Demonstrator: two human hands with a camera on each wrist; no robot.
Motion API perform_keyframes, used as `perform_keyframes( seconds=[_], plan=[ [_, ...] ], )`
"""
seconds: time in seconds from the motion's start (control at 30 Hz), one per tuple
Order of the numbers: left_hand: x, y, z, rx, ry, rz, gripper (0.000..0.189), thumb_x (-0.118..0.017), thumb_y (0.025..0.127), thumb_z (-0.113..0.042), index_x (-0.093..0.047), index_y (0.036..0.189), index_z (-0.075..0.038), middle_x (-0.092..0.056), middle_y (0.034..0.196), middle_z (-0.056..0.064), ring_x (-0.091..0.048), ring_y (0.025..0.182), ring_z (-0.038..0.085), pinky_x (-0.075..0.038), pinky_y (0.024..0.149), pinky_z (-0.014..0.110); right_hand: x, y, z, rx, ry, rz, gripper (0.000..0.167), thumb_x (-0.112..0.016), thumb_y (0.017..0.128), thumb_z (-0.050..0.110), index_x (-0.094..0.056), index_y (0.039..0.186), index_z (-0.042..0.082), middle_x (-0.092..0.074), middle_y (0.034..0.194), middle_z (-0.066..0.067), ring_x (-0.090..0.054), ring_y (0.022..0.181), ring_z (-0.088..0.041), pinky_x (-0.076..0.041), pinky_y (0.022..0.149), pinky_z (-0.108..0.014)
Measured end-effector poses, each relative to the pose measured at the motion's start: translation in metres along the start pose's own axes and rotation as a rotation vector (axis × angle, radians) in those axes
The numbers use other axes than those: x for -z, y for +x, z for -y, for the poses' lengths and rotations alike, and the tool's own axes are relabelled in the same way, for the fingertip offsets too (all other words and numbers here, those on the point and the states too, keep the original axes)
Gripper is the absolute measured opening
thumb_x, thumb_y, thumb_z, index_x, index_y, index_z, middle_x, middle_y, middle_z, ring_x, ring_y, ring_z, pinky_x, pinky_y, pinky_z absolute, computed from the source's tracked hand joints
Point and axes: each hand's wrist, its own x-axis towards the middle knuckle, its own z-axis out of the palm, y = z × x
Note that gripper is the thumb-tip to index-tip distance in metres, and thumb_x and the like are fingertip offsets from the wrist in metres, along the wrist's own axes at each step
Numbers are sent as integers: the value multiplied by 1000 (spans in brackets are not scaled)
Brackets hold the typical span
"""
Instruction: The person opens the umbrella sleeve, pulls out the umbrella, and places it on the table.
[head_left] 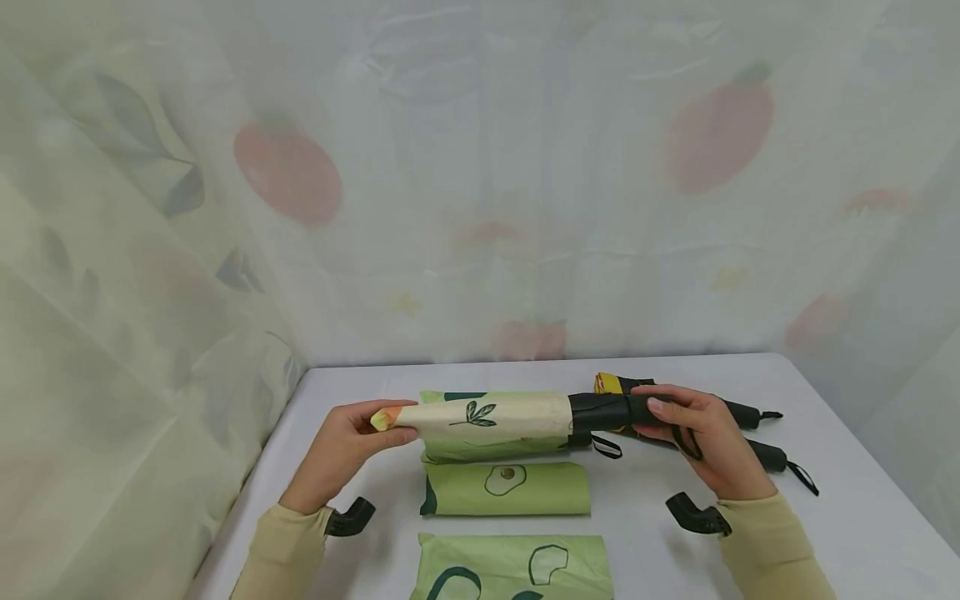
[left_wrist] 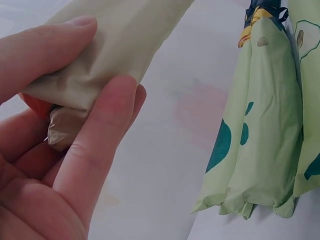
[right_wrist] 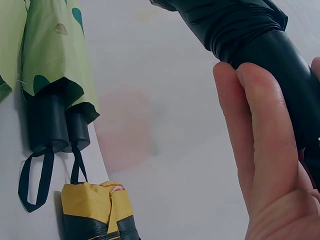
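Umbrella (head_left: 525,411), cream, held up over the counter (head_left: 360,385), its long axis running left to right: left fingers (left_wrist: 107,117) pinch its tip (head_left: 384,418), right fingers (right_wrist: 267,115) hold the black handle (head_left: 640,411), neither nearer.

Held umbrella (head_left: 517,414), green umbrellas (head_left: 506,492) block middle; room leftward.

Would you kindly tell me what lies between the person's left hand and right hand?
In the head view, a folded cream umbrella spans from the left hand to the right hand, partly hiding a green umbrella.
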Motion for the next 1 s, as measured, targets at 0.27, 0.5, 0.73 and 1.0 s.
perform_keyframes(
  seconds=[0.27,0.5,0.73,1.0],
  plan=[
    [2,-1,-2,12,-28,-6,44,-93,87,-37,-81,127,-25,-81,121,6,-74,111,21,-62,93,33,2,1,-1,-2,2,-7,36,-62,111,16,-67,143,-1,-59,143,0,-75,118,-14,-64,100,-35],
    [3,-1,-1,15,-30,-8,42,-92,87,-35,-81,127,-25,-81,120,5,-73,111,21,-61,93,33,5,1,-1,-6,-8,-3,36,-62,112,17,-67,144,1,-63,141,4,-76,116,-14,-64,100,-34],
    [4,1,2,18,-44,-16,43,-92,87,-36,-81,127,-25,-81,120,5,-74,114,20,-61,94,32,6,0,1,-9,16,-1,32,-62,112,15,-70,141,4,-65,138,5,-77,115,-14,-64,99,-32],
    [8,1,4,35,-68,-27,44,-92,88,-34,-81,129,-23,-82,121,5,-75,114,21,-61,97,32,12,-1,3,6,41,14,31,-59,113,13,-71,141,5,-68,136,7,-78,114,-15,-64,98,-30]
  ],
)
